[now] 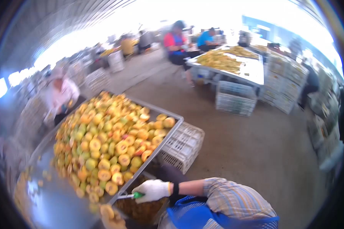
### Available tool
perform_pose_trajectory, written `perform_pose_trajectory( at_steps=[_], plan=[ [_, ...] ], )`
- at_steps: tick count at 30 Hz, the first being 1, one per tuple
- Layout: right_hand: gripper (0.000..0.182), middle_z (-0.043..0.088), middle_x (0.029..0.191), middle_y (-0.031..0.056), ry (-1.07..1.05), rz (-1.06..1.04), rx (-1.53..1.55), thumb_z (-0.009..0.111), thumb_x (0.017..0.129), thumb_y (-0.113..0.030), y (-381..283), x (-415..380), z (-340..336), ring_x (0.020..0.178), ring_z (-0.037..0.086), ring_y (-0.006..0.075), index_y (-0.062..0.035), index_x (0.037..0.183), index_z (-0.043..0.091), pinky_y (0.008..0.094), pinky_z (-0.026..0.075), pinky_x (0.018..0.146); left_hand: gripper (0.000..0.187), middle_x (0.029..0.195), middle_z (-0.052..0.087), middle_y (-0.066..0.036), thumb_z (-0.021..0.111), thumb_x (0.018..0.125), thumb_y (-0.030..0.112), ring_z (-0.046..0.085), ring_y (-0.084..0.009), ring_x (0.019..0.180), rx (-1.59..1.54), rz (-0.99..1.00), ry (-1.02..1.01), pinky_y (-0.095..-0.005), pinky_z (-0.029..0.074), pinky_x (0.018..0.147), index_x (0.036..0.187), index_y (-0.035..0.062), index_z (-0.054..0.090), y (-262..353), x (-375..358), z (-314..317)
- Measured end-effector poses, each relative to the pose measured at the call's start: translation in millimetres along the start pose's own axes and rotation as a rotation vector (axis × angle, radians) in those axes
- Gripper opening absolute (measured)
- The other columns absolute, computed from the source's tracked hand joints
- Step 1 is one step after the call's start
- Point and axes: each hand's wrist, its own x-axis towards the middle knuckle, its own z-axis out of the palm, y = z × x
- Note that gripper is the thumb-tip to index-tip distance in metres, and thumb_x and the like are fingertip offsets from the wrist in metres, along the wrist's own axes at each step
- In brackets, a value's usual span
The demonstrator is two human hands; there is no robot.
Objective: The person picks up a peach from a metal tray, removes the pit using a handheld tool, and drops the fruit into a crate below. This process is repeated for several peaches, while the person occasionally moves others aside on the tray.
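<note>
My right hand (152,190), in a white knit glove, is closed around a small tool (138,195) with a green handle. Its thin metal end points left at the table's edge; its exact shape is blurred. At the bottom, my left hand (114,221) grips a halved yellow peach (107,211), its fingers partly cut off by the frame. Just beyond both hands, a large heap of halved peaches (103,143) covers much of a metal table (57,202). Several halves show their cut faces upward.
Below my right hand is a container (141,210) with brownish contents. A white crate (183,147) stands beside the table. Across it sits a person in a pale top (63,91). Farther off, two people work by another table (252,72), near stacked crates (283,80).
</note>
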Motion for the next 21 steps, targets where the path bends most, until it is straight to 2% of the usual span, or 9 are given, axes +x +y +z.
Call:
perform_pose_trajectory(
  at_steps=[1, 2, 3, 4, 5, 8, 14, 17, 21],
  plan=[
    [0.039, 0.071, 0.094, 0.0134, 0.026, 0.039, -0.020, 0.066, 0.089, -0.043, 3, -1, 0, 0.087, 0.069, 0.0314, -0.0133, 0.114, 0.068, 0.0387, 0.054, 0.079, 0.031, 0.083, 0.068, -0.008, 0.066, 0.088, 0.030, 0.061, -0.0228, 0.062, -0.257, -0.135, -0.289, -0.0334, 0.051, 0.053, 0.108, 0.0069, 0.061, 6, 5, 20],
    [0.039, 0.072, 0.091, 0.0110, 0.026, 0.058, -0.034, 0.067, 0.089, -0.044, 9, 1, -2, 0.083, 0.070, 0.0280, -0.0161, 0.117, 0.068, 0.0366, 0.055, 0.075, 0.028, 0.078, 0.064, -0.006, 0.056, 0.097, 0.031, 0.051, -0.0178, 0.053, -0.133, -0.038, 0.171, -0.0272, 0.044, 0.046, 0.109, 0.0062, 0.063, -3, -3, 44],
    [0.039, 0.072, 0.089, 0.0099, 0.007, 0.004, -0.002, 0.068, 0.089, -0.044, 28, 8, 5, 0.081, 0.071, 0.0278, -0.0167, 0.117, 0.068, 0.0360, 0.055, 0.074, 0.042, 0.079, 0.065, -0.009, 0.058, 0.095, 0.042, 0.056, -0.0212, 0.057, -0.225, -0.105, 0.149, -0.0303, 0.046, 0.048, 0.112, 0.0043, 0.063, -2, 1, 54],
    [0.037, 0.071, 0.086, 0.0094, -0.008, 0.083, -0.032, 0.069, 0.089, -0.040, 12, 7, -8, 0.079, 0.071, 0.0255, -0.0178, 0.118, 0.068, 0.0350, 0.055, 0.074, 0.051, 0.082, 0.065, -0.010, 0.056, 0.094, 0.052, 0.060, -0.0248, 0.066, -0.295, -0.126, 0.123, -0.0352, 0.049, 0.057, 0.109, 0.0044, 0.064, -6, 5, 61],
    [0.037, 0.071, 0.085, 0.0104, -0.008, 0.058, 0.047, 0.068, 0.089, -0.042, 16, 9, -9, 0.080, 0.071, 0.0262, -0.0177, 0.118, 0.066, 0.0362, 0.055, 0.073, 0.063, 0.090, 0.069, -0.013, 0.053, 0.093, 0.062, 0.068, -0.0329, 0.074, -0.405, -0.169, 0.095, -0.0429, 0.057, 0.061, 0.114, 0.0034, 0.063, -15, 14, 60],
    [0.040, 0.070, 0.083, 0.0107, -0.021, 0.215, 0.064, 0.068, 0.090, -0.043, 11, 10, -6, 0.078, 0.071, 0.0243, -0.0188, 0.121, 0.063, 0.0370, 0.054, 0.071, 0.052, 0.109, 0.066, -0.018, 0.050, 0.099, 0.050, 0.066, -0.0380, 0.090, -0.366, -0.180, -0.045, -0.0526, 0.057, 0.072, 0.119, 0.0029, 0.058, -29, 19, 72],
    [0.043, 0.070, 0.089, 0.0163, -0.029, 0.253, 0.008, 0.069, 0.089, -0.041, -2, 8, 3, 0.085, 0.069, 0.0364, -0.0168, 0.123, 0.062, 0.0416, 0.055, 0.073, 0.041, 0.116, 0.064, -0.020, 0.055, 0.099, 0.035, 0.063, -0.0369, 0.102, -0.403, -0.067, 0.103, -0.0541, 0.054, 0.086, 0.123, 0.0018, 0.059, -51, 14, 78],
    [0.043, 0.070, 0.090, 0.0170, -0.047, 0.124, 0.061, 0.070, 0.088, -0.039, 7, 7, 20, 0.086, 0.069, 0.0369, -0.0138, 0.122, 0.062, 0.0426, 0.054, 0.073, 0.041, 0.117, 0.063, -0.021, 0.060, 0.094, 0.030, 0.061, -0.0379, 0.105, -0.435, -0.113, -0.022, -0.0533, 0.051, 0.092, 0.124, 0.0008, 0.059, -50, 6, 71],
    [0.038, 0.070, 0.083, 0.0169, -0.018, 0.001, -0.122, 0.070, 0.087, -0.034, 1, 11, 29, 0.077, 0.069, 0.0372, -0.0122, 0.118, 0.063, 0.0442, 0.055, 0.066, 0.042, 0.116, 0.063, -0.022, 0.060, 0.094, 0.030, 0.061, -0.0378, 0.105, -0.481, -0.152, -0.019, -0.0511, 0.051, 0.093, 0.122, -0.0008, 0.060, -40, -5, 75]
  ],
)
